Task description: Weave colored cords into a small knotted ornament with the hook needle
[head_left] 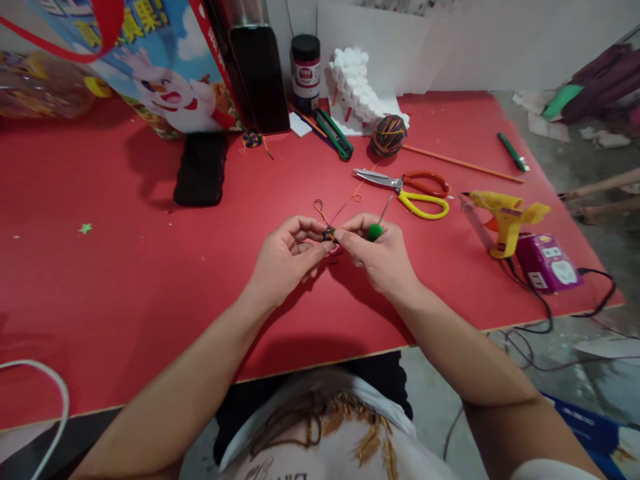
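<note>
Between my fingertips is a small dark multicoloured piece of crochet [329, 234]. My left hand [289, 252] pinches its left side, and the thumb and forefinger of my right hand [377, 252] pinch its right side. A crochet hook with a green handle [375, 232] is tucked in my right hand, its metal shaft pointing up and away. A loop of orange and dark yarn [319, 208] rises from the piece. A strand runs toward the variegated yarn ball [389, 135] farther back. Fingers cover part of the piece.
Scissors [405, 190] lie beyond my right hand. A yellow glue gun [507, 217] and purple box [549, 261] with cords stand at right. Behind are a green cutter [336, 135], a jar [305, 73], a propped phone [260, 80] and a black case [201, 170].
</note>
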### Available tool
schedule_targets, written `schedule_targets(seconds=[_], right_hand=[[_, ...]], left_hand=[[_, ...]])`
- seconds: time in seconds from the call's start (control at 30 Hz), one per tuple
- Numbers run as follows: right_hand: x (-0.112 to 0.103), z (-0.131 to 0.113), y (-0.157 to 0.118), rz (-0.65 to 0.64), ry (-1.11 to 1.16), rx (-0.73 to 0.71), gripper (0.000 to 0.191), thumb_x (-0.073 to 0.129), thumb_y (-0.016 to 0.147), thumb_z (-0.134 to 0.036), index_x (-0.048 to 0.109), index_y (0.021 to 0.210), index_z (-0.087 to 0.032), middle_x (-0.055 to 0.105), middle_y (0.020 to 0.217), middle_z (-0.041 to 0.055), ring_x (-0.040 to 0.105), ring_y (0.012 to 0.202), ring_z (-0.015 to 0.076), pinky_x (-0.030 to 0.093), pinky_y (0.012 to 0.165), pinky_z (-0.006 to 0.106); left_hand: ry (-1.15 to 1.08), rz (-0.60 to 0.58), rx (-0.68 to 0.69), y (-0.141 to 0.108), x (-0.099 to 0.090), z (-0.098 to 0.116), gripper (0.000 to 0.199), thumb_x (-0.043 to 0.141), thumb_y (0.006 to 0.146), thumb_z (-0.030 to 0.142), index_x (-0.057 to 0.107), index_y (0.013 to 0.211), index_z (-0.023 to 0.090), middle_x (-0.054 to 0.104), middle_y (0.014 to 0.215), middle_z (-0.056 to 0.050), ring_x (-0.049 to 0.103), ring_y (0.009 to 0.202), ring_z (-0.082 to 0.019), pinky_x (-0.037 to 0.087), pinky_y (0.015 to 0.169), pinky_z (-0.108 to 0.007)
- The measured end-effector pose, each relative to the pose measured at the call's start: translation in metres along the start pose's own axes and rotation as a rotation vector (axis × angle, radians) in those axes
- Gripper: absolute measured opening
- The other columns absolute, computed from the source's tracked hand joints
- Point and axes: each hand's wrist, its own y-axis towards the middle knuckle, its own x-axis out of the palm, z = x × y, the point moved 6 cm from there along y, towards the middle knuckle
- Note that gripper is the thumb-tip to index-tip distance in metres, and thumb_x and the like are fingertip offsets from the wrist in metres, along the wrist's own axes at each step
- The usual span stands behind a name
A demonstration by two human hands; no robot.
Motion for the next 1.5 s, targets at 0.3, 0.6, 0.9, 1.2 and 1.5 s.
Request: schedule_targets(seconds=[0.3, 0.6, 0.9, 1.2, 1.5], right_hand=[[0.003, 0.008, 0.002, -0.147, 0.178, 0.195, 0.028, 0.090, 0.076, -0.036, 0.069, 0.076, -0.018, 0.051, 0.051, -0.0081, 0.025, 0.043, 0.0027, 0.013, 0.044, 0.021], [0.002, 0.011, 0.002, -0.187, 0.211, 0.280, 0.034, 0.092, 0.077, -0.035, 0.063, 0.073, -0.018, 0.047, 0.051, -0.0100, 0.021, 0.042, 0.0010, 0.009, 0.043, 0.021], [0.004, 0.009, 0.001, -0.202, 0.238, 0.341, 0.026, 0.087, 0.072, -0.026, 0.062, 0.075, -0.020, 0.037, 0.048, -0.0143, 0.018, 0.042, 0.0011, 0.011, 0.041, 0.018], [0.005, 0.010, 0.001, -0.293, 0.269, 0.418, 0.020, 0.081, 0.075, -0.022, 0.063, 0.084, -0.018, 0.062, 0.055, -0.0054, 0.020, 0.039, 0.0006, 0.015, 0.037, 0.016], [0.014, 0.020, -0.006, -0.557, 0.278, 0.637, 0.011, 0.067, 0.077, -0.019, 0.057, 0.079, -0.019, 0.041, 0.049, -0.0125, 0.009, 0.042, 0.0012, 0.011, 0.036, 0.013]], left_hand=[[-0.043, -0.005, 0.009, 0.004, -0.007, 0.000, 0.020, 0.087, 0.079, 0.030, 0.073, 0.088, 0.018, 0.076, 0.072, -0.003, 0.050, 0.042, -0.006, 0.035, 0.038, -0.019], [-0.118, 0.001, -0.040, 0.007, -0.010, -0.002, 0.021, 0.090, 0.073, 0.028, 0.076, 0.084, 0.018, 0.068, 0.064, 0.000, 0.051, 0.042, -0.006, 0.030, 0.036, -0.019], [-0.064, -0.038, -0.026, 0.009, -0.021, 0.006, 0.017, 0.093, 0.072, 0.025, 0.086, 0.086, 0.018, 0.077, 0.073, -0.005, 0.053, 0.044, -0.006, 0.034, 0.036, -0.017], [0.082, -0.201, 0.143, 0.005, -0.013, 0.013, 0.042, 0.089, 0.082, 0.020, 0.084, 0.123, 0.027, 0.064, 0.080, 0.001, 0.055, 0.056, -0.007, 0.046, 0.044, -0.016], [0.176, -0.258, 0.233, 0.001, -0.005, 0.016, 0.023, 0.090, 0.081, 0.020, 0.089, 0.103, 0.024, 0.083, 0.099, -0.007, 0.075, 0.089, -0.014, 0.060, 0.083, -0.021]])
